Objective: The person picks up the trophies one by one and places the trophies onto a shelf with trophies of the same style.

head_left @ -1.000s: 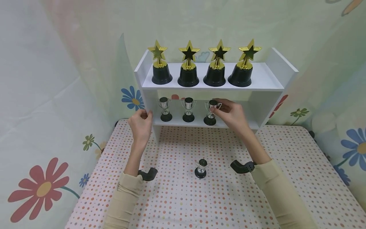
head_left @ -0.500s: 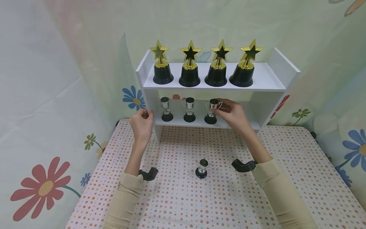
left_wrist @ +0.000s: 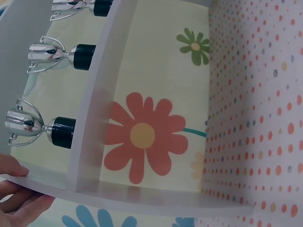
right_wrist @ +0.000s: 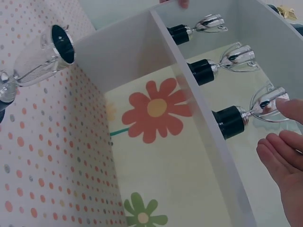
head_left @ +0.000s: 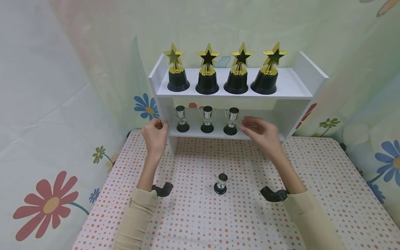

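My left hand [head_left: 155,137] pinches the front edge of the white shelf's left side panel [left_wrist: 137,201], thumb on the inner face and fingers outside. Three small silver trophy cups with black bases stand upright in a row on the lower shelf: a left cup [head_left: 182,118], a middle cup [head_left: 207,119] and a right cup [head_left: 232,121]. Just right of the right cup, my right hand [head_left: 261,134] holds nothing, its thumb and fingers apart and clear of the cup in the head view. Another silver cup [head_left: 221,184] stands on the dotted tablecloth in front.
Several gold star trophies [head_left: 207,81] with black bases line the top of the white shelf unit [head_left: 290,83]. A tablecloth with coloured dots [head_left: 200,222] covers the table. Behind hangs a flower-print backdrop [head_left: 103,69]. Each wrist bears a dark device [head_left: 273,194].
My right hand has let go of the right silver cup and drawn back to the right, leaving it standing on the lower shelf. The left hand keeps its grip on the panel.
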Motion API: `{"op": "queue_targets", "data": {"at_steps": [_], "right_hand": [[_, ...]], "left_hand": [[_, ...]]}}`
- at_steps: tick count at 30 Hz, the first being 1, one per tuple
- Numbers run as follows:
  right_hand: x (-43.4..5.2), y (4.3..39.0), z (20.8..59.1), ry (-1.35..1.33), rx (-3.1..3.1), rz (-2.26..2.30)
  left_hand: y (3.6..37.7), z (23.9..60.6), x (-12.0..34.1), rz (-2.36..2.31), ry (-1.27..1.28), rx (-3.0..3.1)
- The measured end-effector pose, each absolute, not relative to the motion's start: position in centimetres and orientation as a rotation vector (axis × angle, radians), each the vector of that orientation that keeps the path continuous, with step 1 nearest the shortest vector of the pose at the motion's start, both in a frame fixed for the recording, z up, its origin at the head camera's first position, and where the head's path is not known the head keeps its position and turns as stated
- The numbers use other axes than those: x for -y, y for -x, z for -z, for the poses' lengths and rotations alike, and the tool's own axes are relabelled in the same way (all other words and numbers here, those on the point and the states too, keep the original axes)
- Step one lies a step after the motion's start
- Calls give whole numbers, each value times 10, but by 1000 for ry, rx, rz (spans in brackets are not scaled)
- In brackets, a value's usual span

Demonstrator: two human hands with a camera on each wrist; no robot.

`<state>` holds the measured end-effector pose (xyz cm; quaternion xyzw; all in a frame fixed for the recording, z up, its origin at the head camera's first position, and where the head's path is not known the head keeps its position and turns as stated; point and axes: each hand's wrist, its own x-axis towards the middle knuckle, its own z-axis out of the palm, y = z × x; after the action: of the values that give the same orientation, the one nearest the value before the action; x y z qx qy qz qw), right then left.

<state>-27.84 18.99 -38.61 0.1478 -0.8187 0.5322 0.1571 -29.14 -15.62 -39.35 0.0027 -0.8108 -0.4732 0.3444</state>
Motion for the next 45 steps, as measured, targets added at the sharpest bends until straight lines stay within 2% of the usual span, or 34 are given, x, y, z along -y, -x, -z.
{"op": "queue_targets", "data": {"at_steps": [21,36,45], "right_hand": [[-192,218,430,-572,2329,-1328],[-167,199,478,-758,2320,-1501],[-155,193,502,-756,2341,-1646]], "left_hand": [[291,395,154,1237,-35,2114],[290,393,155,1224,-22,2098],[291,394,155,1200,-10,2094]]}}
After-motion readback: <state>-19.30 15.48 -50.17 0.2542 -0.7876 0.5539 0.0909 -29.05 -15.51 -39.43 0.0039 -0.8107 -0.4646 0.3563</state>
